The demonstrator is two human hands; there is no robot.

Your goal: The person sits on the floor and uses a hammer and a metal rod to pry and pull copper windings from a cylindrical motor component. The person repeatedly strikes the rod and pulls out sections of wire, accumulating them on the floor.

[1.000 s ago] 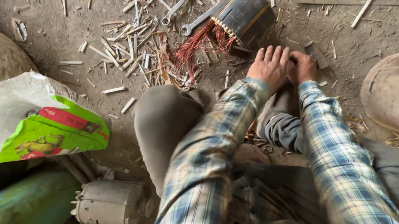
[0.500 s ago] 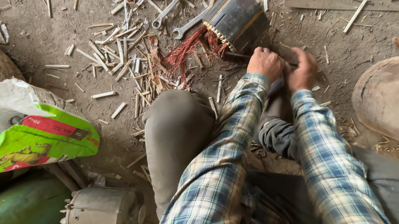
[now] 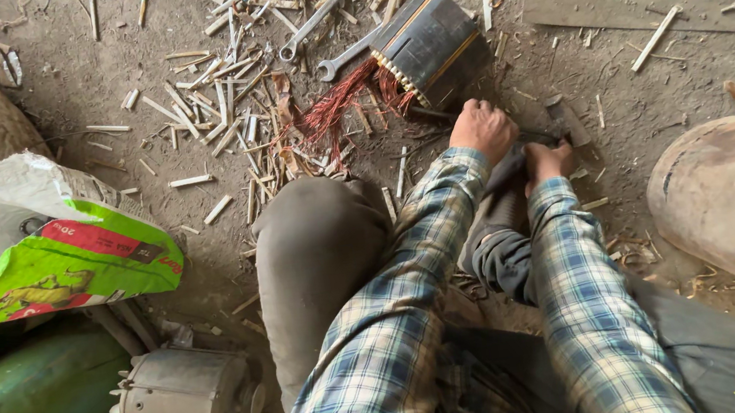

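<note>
Left hand [image 3: 482, 129]: held knuckles-up just below the motor core; fingers curled under, what they pinch cannot be told.
Right hand [image 3: 550, 159]: set just beside the left, fingers closed around a dark flat piece [image 3: 565, 122] on the ground.
Motor core [image 3: 433, 44]: dark cylinder lying tilted on the dirt, red copper wires [image 3: 341, 111] splayed from its left end.
Sack [image 3: 32, 246]: white bag with green and red printed panel, lying crumpled at far left.
Spanners [image 3: 331, 0]: two seen beside the core among the wood slivers.
</note>
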